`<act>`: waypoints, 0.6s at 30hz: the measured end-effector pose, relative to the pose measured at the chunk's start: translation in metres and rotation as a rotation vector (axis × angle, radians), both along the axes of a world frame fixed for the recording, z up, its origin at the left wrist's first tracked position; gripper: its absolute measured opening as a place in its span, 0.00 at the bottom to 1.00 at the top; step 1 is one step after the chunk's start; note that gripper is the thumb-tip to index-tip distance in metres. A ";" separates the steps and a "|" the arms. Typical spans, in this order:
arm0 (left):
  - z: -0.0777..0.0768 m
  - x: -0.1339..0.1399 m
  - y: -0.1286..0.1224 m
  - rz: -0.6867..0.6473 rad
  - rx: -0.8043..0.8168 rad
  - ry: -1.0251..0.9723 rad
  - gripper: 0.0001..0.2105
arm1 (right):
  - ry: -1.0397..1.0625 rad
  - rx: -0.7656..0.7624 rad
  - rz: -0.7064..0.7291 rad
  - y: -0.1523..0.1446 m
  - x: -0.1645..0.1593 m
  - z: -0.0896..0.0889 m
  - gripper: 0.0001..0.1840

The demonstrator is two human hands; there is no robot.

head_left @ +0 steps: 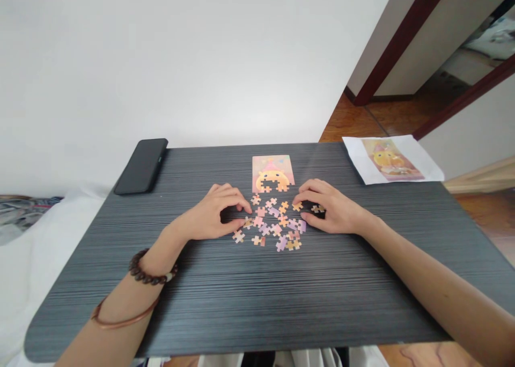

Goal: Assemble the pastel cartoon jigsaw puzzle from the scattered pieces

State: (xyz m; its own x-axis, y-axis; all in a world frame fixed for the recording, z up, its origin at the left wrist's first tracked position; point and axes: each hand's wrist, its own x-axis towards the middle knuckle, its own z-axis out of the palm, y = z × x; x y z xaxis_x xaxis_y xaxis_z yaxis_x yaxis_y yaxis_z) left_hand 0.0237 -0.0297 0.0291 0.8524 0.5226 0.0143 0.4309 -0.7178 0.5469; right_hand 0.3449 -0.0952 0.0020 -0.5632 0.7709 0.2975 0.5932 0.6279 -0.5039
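Observation:
A partly joined jigsaw puzzle (273, 166) lies at the back middle of the table, showing a yellow cartoon animal in a pink hat. Its lower edge is ragged. Several loose puzzle pieces (276, 229) in pink, purple and yellow are scattered below it. My left hand (215, 212) rests at their left side, thumb and fingers apart, fingertips close to the nearest pieces. On the right, my right hand (332, 206) has its index fingertip at a yellow puzzle piece (298, 206), with the thumb spread away below. More pieces (317, 209) lie partly under that palm.
The dark wood-grain table (225, 297) stands against a white wall. A black phone (140, 166) lies at its back left. At the back right is a white paper (428, 160) with a printed picture of the same animal, reaching over the table's edge.

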 end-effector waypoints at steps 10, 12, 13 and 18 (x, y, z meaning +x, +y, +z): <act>-0.017 0.018 -0.014 0.065 0.129 -0.126 0.10 | -0.041 -0.017 0.021 0.000 0.001 0.002 0.04; -0.017 0.021 -0.017 0.075 0.124 -0.124 0.09 | -0.036 -0.022 0.019 0.000 0.001 0.002 0.07; -0.016 0.022 -0.017 0.083 0.111 -0.121 0.08 | -0.034 -0.023 0.017 0.000 0.001 0.001 0.07; -0.012 0.023 -0.016 0.103 0.010 -0.085 0.07 | -0.035 -0.026 0.018 0.001 0.001 0.001 0.04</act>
State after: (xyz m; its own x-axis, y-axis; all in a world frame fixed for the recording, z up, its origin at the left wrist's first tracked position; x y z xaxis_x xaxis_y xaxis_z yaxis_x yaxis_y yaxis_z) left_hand 0.0464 -0.0458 0.0171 0.7895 0.6072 0.0900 0.4551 -0.6774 0.5779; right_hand 0.3457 -0.0946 0.0033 -0.5870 0.7674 0.2578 0.5990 0.6260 -0.4993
